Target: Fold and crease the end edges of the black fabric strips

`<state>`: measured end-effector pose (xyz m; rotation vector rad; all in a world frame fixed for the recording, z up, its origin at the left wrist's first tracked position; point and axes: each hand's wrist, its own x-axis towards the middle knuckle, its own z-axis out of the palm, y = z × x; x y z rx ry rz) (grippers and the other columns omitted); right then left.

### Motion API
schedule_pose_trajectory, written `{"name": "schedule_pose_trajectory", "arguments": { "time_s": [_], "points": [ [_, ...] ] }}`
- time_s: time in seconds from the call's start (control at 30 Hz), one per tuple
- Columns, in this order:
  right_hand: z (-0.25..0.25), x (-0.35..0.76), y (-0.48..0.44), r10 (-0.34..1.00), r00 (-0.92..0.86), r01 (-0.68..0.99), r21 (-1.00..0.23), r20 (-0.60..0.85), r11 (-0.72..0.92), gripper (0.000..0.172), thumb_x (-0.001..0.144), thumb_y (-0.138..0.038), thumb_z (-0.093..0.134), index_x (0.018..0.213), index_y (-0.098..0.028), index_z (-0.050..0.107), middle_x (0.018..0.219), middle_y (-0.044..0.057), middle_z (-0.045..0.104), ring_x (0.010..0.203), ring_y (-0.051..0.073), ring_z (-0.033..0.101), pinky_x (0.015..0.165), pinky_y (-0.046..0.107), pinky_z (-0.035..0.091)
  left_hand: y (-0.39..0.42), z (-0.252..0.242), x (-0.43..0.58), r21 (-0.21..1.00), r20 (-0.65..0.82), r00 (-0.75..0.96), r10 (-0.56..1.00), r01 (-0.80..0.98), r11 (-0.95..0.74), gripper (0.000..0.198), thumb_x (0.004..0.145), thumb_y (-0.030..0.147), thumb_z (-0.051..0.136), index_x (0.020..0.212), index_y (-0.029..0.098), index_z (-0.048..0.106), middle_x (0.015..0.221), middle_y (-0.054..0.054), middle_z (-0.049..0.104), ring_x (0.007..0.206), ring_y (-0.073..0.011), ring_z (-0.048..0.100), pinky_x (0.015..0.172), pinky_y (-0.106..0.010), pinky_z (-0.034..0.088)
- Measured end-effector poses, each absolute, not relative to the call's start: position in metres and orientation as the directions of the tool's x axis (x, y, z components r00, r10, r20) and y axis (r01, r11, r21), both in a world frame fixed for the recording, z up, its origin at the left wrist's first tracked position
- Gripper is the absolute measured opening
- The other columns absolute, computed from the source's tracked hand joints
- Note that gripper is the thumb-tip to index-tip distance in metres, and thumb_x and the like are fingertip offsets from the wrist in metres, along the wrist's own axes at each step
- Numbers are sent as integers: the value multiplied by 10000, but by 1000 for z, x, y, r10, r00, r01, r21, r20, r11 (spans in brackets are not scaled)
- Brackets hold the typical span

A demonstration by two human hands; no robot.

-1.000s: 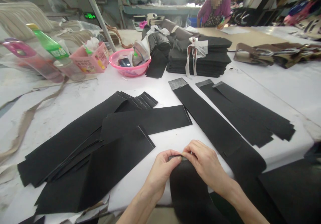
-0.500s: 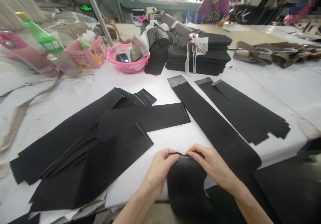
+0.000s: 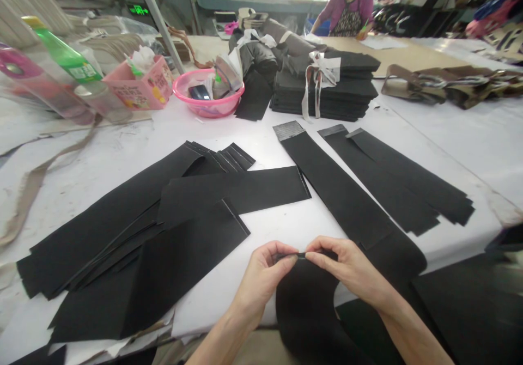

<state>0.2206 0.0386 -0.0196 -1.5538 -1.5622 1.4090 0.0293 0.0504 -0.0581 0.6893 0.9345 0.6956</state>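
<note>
At ten o'clock a green bottle (image 3: 65,57) lies near a pink basket (image 3: 141,87) and a pink bowl (image 3: 208,101), and a heap of black strips (image 3: 134,234) covers the white table (image 3: 102,158) at nine o'clock. At six o'clock, at the table's near edge, the left hand (image 3: 261,278) and the right hand (image 3: 347,267) each pinch the top edge of one black strip (image 3: 304,305), which hangs down over the edge. At two o'clock more long strips (image 3: 392,180) lie flat.
</note>
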Motion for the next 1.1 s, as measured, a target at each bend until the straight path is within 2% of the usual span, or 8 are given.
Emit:
{"name": "schedule_pose_trajectory", "arguments": {
  "time_s": [0.17, 0.3, 0.6, 0.83, 1.1],
  "points": [
    [-12, 220, 35, 934, -199, 344, -913, -298, -218, 168, 895, -322, 638, 814, -184, 688, 764, -19, 638, 739, 135, 559, 673, 212, 413, 50, -53, 21, 798, -443, 478, 758, -176, 577, 254, 743, 325, 799, 811, 113, 676, 743, -31, 671, 663, -104, 540, 615, -182, 387],
    [-10, 219, 32, 943, -199, 345, -920, -267, -188, 157, 898, -302, 636, 800, -190, 686, 766, -16, 631, 745, 136, 561, 684, 220, 413, 50, -48, 15, 830, -401, 522, 753, -141, 539, 249, 753, 324, 798, 821, 117, 675, 804, -50, 684, 726, -128, 571, 661, -198, 414],
    [-5, 221, 28, 946, -206, 460, -878, -250, -131, 132, 923, -292, 612, 823, -224, 667, 794, -37, 625, 756, 124, 564, 687, 218, 404, 46, -48, 5, 915, -321, 527, 787, -41, 400, 234, 842, 343, 702, 805, 117, 655, 756, -40, 630, 714, -134, 528, 661, -219, 397],
    [0, 218, 31, 924, -219, 449, -873, -315, -192, 176, 924, -333, 605, 811, -213, 667, 740, -42, 599, 709, 121, 525, 638, 210, 387, 43, -48, 10, 884, -361, 472, 805, -101, 456, 256, 848, 352, 675, 741, 134, 596, 654, 13, 505, 630, -99, 412, 571, -196, 320],
    [-7, 215, 34, 897, -236, 407, -876, -375, -259, 283, 909, -404, 607, 747, -175, 645, 652, -39, 484, 617, 106, 411, 540, 218, 313, 42, -47, 13, 855, -401, 481, 780, -108, 507, 245, 836, 336, 677, 727, 137, 585, 642, 15, 501, 618, -97, 403, 555, -190, 304]
  ]
}}
